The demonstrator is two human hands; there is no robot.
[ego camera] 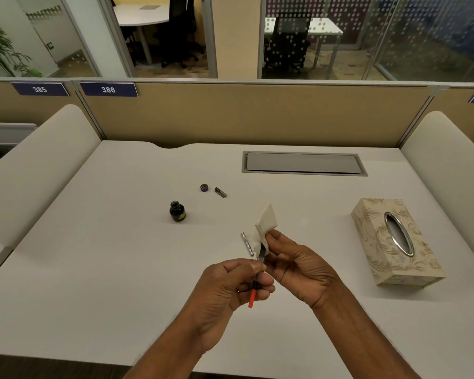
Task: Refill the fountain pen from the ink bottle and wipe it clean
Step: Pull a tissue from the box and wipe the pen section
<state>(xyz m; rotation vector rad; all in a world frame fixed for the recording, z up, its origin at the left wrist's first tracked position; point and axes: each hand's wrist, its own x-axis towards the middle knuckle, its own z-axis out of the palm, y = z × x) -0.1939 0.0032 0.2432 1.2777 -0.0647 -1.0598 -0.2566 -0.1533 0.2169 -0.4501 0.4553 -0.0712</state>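
Head view: the fountain pen (257, 272) is held above the worktop (121, 242) in the left grip (231, 289), its nib pinched in tissue (266, 224) by the right grip (298, 266). Gentle strokes off the tip should be made, the open ink bottle (177, 212) avoided.

White desk (93, 269), tan partition (257, 113), glass-walled offices (394, 36) behind.
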